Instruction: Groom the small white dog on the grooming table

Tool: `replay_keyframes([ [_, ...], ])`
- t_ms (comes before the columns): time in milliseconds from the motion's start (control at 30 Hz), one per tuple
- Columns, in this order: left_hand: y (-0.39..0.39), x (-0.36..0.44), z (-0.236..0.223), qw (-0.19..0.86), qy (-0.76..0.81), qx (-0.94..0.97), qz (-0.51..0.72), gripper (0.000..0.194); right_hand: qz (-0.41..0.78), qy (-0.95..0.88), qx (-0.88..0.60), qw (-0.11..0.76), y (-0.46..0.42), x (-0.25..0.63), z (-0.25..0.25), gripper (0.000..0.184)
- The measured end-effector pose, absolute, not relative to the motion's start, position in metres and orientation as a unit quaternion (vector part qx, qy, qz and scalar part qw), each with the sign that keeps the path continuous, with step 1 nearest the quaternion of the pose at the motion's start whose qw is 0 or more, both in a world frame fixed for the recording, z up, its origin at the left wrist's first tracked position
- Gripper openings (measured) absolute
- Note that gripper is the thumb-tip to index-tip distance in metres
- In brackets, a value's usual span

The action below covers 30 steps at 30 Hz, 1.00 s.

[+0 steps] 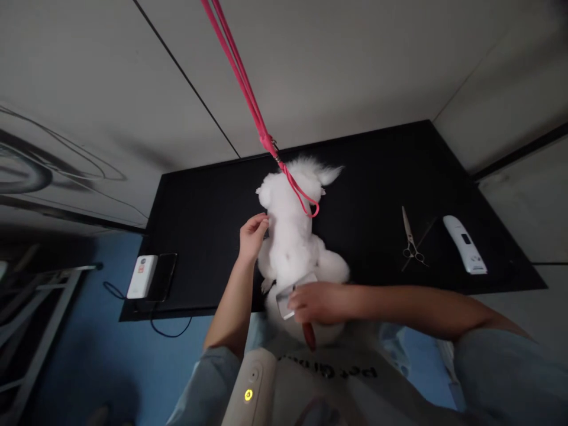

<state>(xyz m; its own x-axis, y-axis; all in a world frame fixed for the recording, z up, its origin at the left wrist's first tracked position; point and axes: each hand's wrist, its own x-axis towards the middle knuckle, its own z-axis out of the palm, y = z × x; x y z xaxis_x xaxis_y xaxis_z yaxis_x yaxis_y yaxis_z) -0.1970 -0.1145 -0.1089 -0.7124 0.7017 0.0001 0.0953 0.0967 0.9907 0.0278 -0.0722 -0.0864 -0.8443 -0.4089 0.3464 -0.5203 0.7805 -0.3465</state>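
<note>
A white fluffy dog (288,231) lies on the black table (368,171), with a pink leash loop (306,204) around its upper end. In my right hand (322,302) is a slicker brush (285,303) with a pale flat head and a red handle. The brush head rests against white fur at the table's near edge. My left hand (254,235) is beside the dog's left flank in view, its thumb and fingers pinched together. What lies between those fingertips, if anything, is too small to make out.
Scissors (412,239) and a white hair clipper (465,244) lie on the table's right side. At the left edge are a white power bank (142,276) and a dark phone (162,277). A pale device (251,387) with a yellow light hangs before my chest.
</note>
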Motion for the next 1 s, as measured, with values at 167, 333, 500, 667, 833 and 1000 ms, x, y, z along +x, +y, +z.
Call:
replay_keyframes([
  [167,-0.101,-0.191,-0.093,0.278,0.681,0.393,0.551,0.026,0.17,-0.96,0.163,0.149,-0.08,0.026,-0.086,0.018],
  [333,-0.101,-0.185,-0.096,0.281,0.706,0.439,0.479,0.03,0.204,-0.948,0.202,0.134,-0.088,0.035,-0.085,0.018],
  [500,-0.105,-0.171,-0.107,0.225,0.755,0.45,0.42,0.028,0.212,-0.942,0.217,0.143,-0.088,0.042,-0.09,0.024],
  [667,-0.112,-0.159,-0.117,0.165,0.804,0.434,0.371,0.037,0.26,-0.937,0.147,0.179,-0.084,0.05,-0.099,0.02],
  [833,-0.11,-0.163,-0.124,0.145,0.779,0.476,0.382,0.044,0.342,-0.893,0.255,0.145,-0.078,0.055,-0.089,0.012],
  [1000,-0.1,-0.178,-0.144,0.084,0.78,0.444,0.433,0.042,0.334,-0.917,0.174,0.128,-0.076,0.054,-0.084,0.025],
])
